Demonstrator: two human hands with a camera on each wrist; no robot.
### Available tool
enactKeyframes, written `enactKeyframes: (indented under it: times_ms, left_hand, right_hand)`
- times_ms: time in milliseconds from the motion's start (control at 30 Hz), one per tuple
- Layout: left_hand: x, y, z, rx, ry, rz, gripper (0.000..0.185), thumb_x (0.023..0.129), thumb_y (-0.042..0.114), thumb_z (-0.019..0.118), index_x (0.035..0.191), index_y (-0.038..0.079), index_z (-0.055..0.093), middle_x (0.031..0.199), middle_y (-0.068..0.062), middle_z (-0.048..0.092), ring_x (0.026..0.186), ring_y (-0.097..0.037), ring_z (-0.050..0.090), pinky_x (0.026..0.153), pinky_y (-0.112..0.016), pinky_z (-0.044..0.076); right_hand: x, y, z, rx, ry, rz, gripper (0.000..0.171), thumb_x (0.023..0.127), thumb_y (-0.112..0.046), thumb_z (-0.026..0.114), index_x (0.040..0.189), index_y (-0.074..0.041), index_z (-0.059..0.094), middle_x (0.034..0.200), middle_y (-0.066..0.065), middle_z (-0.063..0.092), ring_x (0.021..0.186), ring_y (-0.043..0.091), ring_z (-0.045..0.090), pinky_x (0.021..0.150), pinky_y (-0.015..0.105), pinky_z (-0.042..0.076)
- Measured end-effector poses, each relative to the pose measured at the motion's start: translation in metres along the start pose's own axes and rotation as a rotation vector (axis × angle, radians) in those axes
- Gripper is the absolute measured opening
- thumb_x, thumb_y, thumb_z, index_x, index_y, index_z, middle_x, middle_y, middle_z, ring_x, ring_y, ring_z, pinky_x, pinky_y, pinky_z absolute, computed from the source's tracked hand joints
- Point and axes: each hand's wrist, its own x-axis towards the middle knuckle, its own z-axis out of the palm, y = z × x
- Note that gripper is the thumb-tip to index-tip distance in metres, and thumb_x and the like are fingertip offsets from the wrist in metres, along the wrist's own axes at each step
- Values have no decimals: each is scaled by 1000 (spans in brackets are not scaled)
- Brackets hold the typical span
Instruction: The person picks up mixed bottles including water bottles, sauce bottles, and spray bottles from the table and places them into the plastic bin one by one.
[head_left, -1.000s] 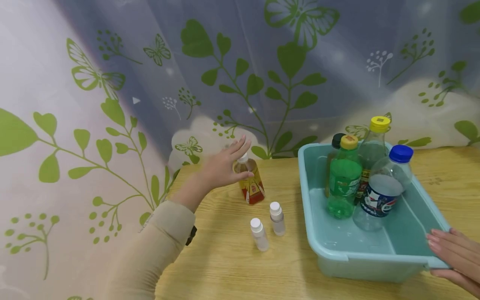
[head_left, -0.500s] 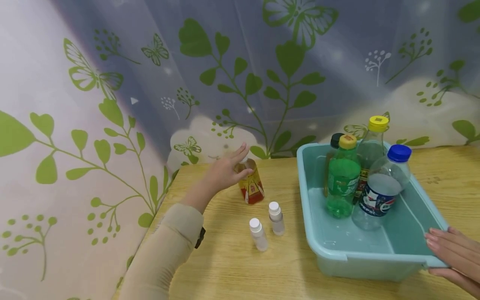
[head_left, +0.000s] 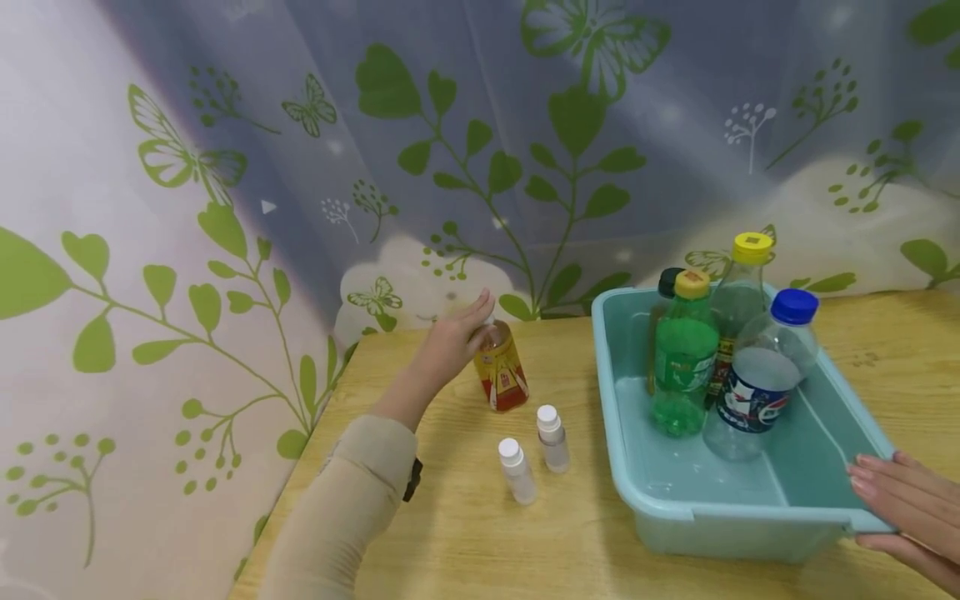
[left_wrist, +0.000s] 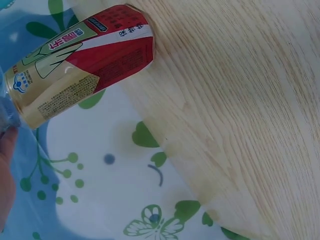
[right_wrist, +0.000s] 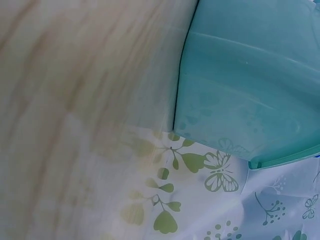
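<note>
Head view. Teal tub [head_left: 750, 517] taken as landmark, sitting on the wooden table [head_left: 450, 550]. Well to the tub's left, near the table's back edge: a small red-and-gold labelled bottle [head_left: 501, 371], upright. Left hand [head_left: 453, 337] up against its neck and cap, fingers mostly straight, thumb side touching; whether closed around the neck cannot be told from here. Between that bottle and the tub's near left corner: two small white-capped vials [head_left: 516, 468] [head_left: 552, 437], upright, apart from each other. Inside the tub, toward its far side: green bottle [head_left: 681, 367], yellow-capped bottle [head_left: 738, 292], blue-capped clear bottle [head_left: 757, 383] leaning, a dark-capped one behind. Right hand [head_left: 900, 508] flat on the tub's near right corner, fingers extended, pressing rather than gripping.

Left wrist view. Labelled bottle [left_wrist: 82, 65] filling the upper left, base on the wood, curtain close behind. A sliver of hand at the left edge; grip not visible.

Right wrist view. Tub wall [right_wrist: 250, 75] and bare table only; no fingers in frame.

Judged: thin plastic, light, stiff enough at neck and shoulder, label smooth and likely slippery; best hold around the neck or upper body. Table edge and curtain close behind, so little room rearward; open wood toward the tub, vials to be steered around.
</note>
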Motion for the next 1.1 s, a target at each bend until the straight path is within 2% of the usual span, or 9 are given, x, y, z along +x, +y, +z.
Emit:
enactKeyframes:
  times_ms: [67, 200, 367, 533, 667, 800, 867, 967, 1100]
  left_hand:
    - [1, 1, 1, 26, 25, 22, 43, 94, 9, 58, 135, -2, 49, 139, -17, 46, 74, -25, 67, 70, -23, 54]
    - [1, 3, 2, 75, 70, 49, 41, 94, 7, 58, 132, -4, 51, 136, -20, 48, 106, -33, 62, 81, -29, 54]
    - [1, 4, 4, 108, 101, 69, 40, 93, 7, 59, 130, -6, 52, 133, -23, 51, 103, -34, 63, 79, -30, 54]
    - [1, 5, 2, 118, 99, 103, 41, 92, 7, 60, 130, -7, 52, 133, -24, 50, 97, -34, 66, 75, -29, 55]
    - [4, 6, -3, 133, 102, 145, 40, 92, 6, 61, 129, -8, 53, 132, -25, 51, 65, -25, 67, 60, -22, 54]
    - [9, 8, -10, 168, 107, 193, 39, 92, 6, 61, 128, -9, 54, 130, -25, 53, 42, -16, 48, 47, -20, 45]
    - [12, 10, -14, 186, 108, 212, 39, 92, 7, 61, 127, -9, 54, 129, -25, 54, 40, -16, 46, 46, -21, 44]
    - [16, 14, -20, 190, 102, 228, 39, 92, 7, 61, 127, -9, 54, 128, -26, 54, 43, -19, 52, 50, -23, 49]
    - [25, 21, -28, 173, 67, 242, 40, 93, 8, 59, 130, -9, 52, 132, -25, 51, 45, -22, 53, 53, -25, 50]
  right_hand:
    - [4, -1, 1, 18, 29, -16, 44, 99, -30, 48, 127, 3, 56, 137, 2, 49, 130, 11, 45, 110, 24, 29]
    - [6, -1, 2, 20, 47, -19, 43, 98, -29, 49, 125, 3, 58, 136, 2, 50, 129, 11, 46, 110, 24, 30]
    - [-2, 2, 0, -4, 10, 10, 45, 98, -33, 49, 125, 1, 58, 136, 0, 49, 130, 10, 45, 110, 23, 29]
    - [-7, 1, -4, -34, -56, 37, 47, 98, -36, 48, 124, 2, 59, 138, -2, 47, 131, 8, 43, 110, 23, 28]
    - [-5, 1, -2, -24, -36, 28, 46, 99, -35, 48, 127, -1, 57, 138, -2, 48, 130, 8, 43, 110, 23, 28]
    - [-1, 2, 3, 11, 18, 3, 43, 98, -32, 49, 127, -1, 56, 136, 0, 50, 130, 10, 45, 110, 24, 29]
    - [-1, 2, 2, 9, 12, 4, 43, 99, -32, 49, 128, -1, 56, 137, 0, 49, 130, 10, 45, 110, 24, 29]
    - [-4, 2, 0, 4, -16, 17, 44, 99, -33, 49, 126, 1, 58, 137, -1, 49, 130, 10, 44, 111, 24, 29]
    - [-9, 4, -2, -7, -49, 28, 46, 99, -34, 48, 125, 2, 58, 138, -1, 48, 131, 9, 44, 111, 24, 28]
